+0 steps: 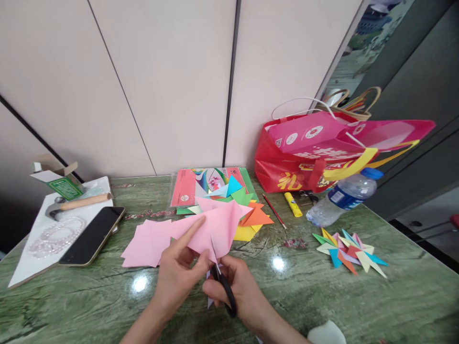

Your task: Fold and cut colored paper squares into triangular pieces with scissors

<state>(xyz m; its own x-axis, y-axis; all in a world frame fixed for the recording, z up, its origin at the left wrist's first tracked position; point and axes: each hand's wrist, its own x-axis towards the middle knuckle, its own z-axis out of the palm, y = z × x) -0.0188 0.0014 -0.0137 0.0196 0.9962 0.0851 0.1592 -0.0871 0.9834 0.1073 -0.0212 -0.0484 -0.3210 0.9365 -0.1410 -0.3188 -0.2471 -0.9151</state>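
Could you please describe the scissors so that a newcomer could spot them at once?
Find the green table, then the right hand above its near side. The scissors are in that hand, blades at the pink paper, set apart from it by their black handle.

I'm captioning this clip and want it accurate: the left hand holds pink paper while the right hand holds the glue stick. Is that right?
Not quite: the head view shows the right hand holding scissors; the glue stick lies on the table. The left hand does hold pink paper.
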